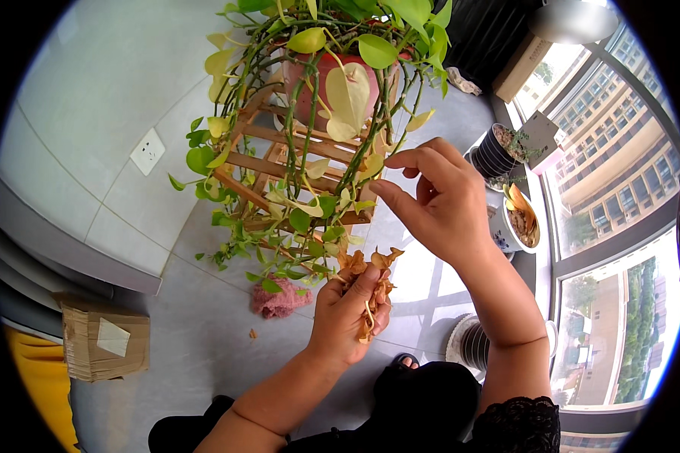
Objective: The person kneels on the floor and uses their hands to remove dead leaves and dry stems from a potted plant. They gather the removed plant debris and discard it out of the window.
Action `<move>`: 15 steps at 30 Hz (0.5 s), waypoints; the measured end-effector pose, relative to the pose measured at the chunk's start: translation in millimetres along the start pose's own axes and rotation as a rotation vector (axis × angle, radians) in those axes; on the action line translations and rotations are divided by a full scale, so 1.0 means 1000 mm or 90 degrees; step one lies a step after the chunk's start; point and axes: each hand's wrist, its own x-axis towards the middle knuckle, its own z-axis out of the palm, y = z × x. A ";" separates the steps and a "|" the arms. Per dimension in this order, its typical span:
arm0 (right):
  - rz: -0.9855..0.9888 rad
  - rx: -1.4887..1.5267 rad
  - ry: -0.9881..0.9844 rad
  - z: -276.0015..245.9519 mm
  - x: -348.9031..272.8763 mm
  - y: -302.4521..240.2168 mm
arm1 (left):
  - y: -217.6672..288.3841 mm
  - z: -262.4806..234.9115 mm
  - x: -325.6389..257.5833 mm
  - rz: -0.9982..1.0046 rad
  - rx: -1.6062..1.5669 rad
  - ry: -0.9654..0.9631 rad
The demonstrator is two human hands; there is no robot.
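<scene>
A trailing potted plant with green and yellowing leaves (349, 102) spills from a pink pot (310, 87) over a slatted wooden stand (279, 141). My left hand (341, 321), low in front of the stand, is closed around a bunch of dry brown leaves (383, 291), some sticking out past the thumb. Higher up on the right, my right hand (446, 200) has its thumb and index finger apart, with nothing visible between them. Their tips are close to a small yellowish leaf (372, 166) on a hanging stem; whether they touch it, I cannot tell.
Under the stand a pink cloth (279, 298) lies on the grey tiled floor, near a small brown scrap (253, 333). A cardboard box (106, 340) stands at left. More pots, one striped (495, 147) and one white (535, 234), line the window side; another striped pot (472, 345) is by my leg.
</scene>
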 end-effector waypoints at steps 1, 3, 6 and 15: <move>-0.024 -0.044 0.011 0.012 0.004 0.005 | 0.001 0.000 0.000 -0.004 0.001 0.004; -0.030 -0.112 0.012 0.026 0.011 0.008 | 0.004 0.002 -0.001 -0.020 -0.012 0.001; 0.004 -0.094 0.023 0.036 0.012 0.013 | 0.008 0.001 -0.003 -0.028 -0.030 0.004; 0.473 0.521 0.061 0.024 -0.006 0.035 | 0.012 -0.004 0.002 -0.006 -0.032 0.006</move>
